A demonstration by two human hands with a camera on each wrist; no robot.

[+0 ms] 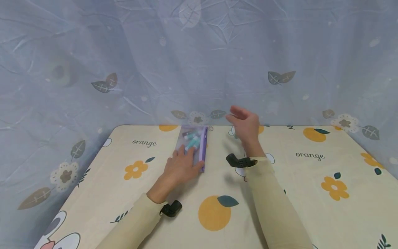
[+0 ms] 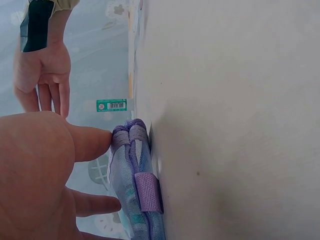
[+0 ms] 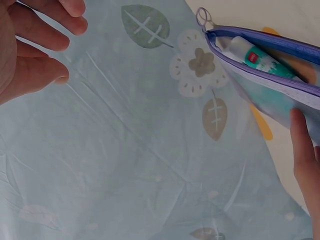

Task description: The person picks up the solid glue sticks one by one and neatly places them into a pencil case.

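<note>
A clear pouch with purple zip edging (image 1: 203, 145) lies flat near the table's far edge. Its zip is parted in the right wrist view, showing a white-and-green glue stick (image 3: 262, 60) with a red logo inside. More teal and white tubes (image 1: 193, 141) show through the plastic. My left hand (image 1: 181, 167) rests on the pouch's near part, fingers spread and fairly straight. To the right, my right hand (image 1: 245, 124) is raised above the table, fingers loosely bent, holding nothing visible. A green barcode label (image 2: 111, 105) shows beyond the pouch; what bears it is unclear.
A cream tablecloth (image 1: 264, 214) printed with oranges and flowers covers the table. Behind and at the left hangs a pale blue-grey patterned sheet (image 1: 199, 69). Black wrist cameras (image 1: 239, 162) sit on both wrists.
</note>
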